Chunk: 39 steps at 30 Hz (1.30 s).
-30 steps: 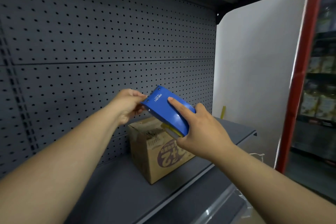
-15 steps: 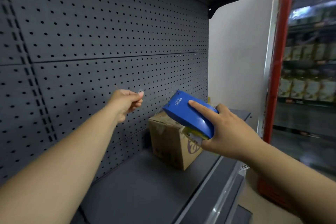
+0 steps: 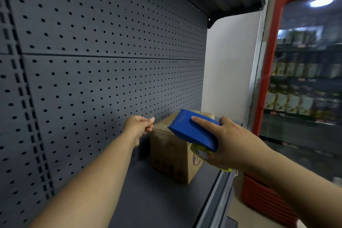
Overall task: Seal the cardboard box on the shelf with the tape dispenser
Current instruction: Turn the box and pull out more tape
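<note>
One right hand [image 3: 229, 146] is gripping one blue plastic tape dispenser [image 3: 194, 131] over one brown cardboard box [image 3: 170, 155]; the left hand [image 3: 138, 126] is pinching clear tape.

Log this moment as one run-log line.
right hand: grips tape dispenser over cardboard box | left hand: pinched, apparently on clear tape end | box: on shelf

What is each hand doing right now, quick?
Left hand: closed in a pinch; looks like clear tape's end, hard to tell.
Right hand: closed around the blue tape dispenser, above the cardboard box.
</note>
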### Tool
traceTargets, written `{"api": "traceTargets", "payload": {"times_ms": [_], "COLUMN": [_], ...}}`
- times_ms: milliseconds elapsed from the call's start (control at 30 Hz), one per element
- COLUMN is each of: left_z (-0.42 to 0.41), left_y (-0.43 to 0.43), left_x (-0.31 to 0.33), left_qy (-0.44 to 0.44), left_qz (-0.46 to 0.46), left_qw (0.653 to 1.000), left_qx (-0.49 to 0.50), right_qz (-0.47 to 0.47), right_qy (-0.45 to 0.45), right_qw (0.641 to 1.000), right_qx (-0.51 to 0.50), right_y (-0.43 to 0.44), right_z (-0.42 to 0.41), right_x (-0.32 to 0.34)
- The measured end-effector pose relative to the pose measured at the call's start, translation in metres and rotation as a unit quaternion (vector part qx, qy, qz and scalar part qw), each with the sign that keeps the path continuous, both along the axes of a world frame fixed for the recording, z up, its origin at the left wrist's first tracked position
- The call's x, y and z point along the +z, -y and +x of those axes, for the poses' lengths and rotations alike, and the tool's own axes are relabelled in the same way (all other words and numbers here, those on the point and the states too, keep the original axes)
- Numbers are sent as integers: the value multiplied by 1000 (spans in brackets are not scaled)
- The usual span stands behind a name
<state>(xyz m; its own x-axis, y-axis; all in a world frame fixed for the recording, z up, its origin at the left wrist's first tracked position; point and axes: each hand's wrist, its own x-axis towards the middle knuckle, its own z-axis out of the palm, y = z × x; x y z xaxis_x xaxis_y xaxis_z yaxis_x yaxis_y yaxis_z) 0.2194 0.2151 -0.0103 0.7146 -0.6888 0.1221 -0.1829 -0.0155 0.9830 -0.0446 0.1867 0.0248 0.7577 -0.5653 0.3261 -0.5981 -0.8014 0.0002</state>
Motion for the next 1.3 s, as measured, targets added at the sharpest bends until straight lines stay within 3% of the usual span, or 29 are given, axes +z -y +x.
{"api": "traceTargets", "payload": {"times_ms": [533,800,933,1000,1067,1167,1300], "left_z": [29,26,22,23,23,19,19], "left_y": [38,46,46,42,38,35,44], "left_x": [-30,-37,-43,-47,-52,-55,-59], "left_qy": [-35,-155,-143,-84,82,333,436], "left_qz": [14,4,-31,-41,-29,-52,5], "left_qw": [999,987,987,993,992,934,899], "left_qx": [32,34,67,76,96,116,-42], "right_qz": [-18,4,7,10,11,12,17], "right_qy": [-65,-53,-49,-48,-50,-56,-60], "right_qw": [998,999,999,999,999,998,998], "right_qx": [-13,-8,-5,-4,-3,-5,-5], "right_y": [18,25,27,27,27,27,28], "right_z": [44,42,41,41,41,42,41], "right_x": [-2,-9,-9,-9,-8,-7,-5]}}
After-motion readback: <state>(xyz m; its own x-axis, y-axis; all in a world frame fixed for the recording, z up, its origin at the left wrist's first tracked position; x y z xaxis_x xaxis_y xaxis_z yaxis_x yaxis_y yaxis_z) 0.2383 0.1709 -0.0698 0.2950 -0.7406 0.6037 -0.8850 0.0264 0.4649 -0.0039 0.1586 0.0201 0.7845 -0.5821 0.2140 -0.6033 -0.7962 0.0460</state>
